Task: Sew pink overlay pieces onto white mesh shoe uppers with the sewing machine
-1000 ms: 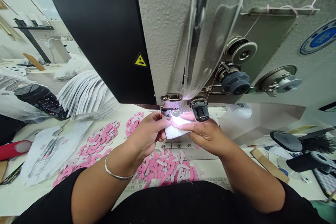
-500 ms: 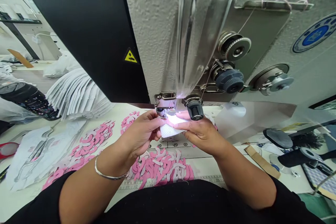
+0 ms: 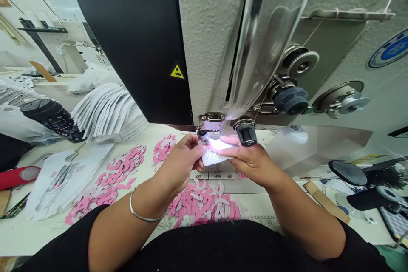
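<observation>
A small white piece of mesh fabric (image 3: 214, 157) lies under the needle area of a sewing machine (image 3: 210, 42), brightly lit by the machine's lamp. My left hand (image 3: 188, 157) pinches the fabric's left edge between thumb and fingers, close to the presser foot (image 3: 204, 136). On the other side my right hand (image 3: 248, 159) grips the same fabric, thumb and fingers on its right part. Glare hides the stitching spot. Just in front of both hands lies a heap of curved pink and white fabric strips (image 3: 200, 202).
More pink pieces (image 3: 124, 163) are scattered left of the hands. Further left are a fanned stack of white fabric (image 3: 108, 112), a black bottle (image 3: 52, 117) and a white sheet with tweezers (image 3: 63, 182). A brown cardboard strip (image 3: 327, 202) lies on the right.
The whole view has shifted, so the machine and table appear further right. Both hands keep their hold on the fabric at the needle, with little visible movement.
</observation>
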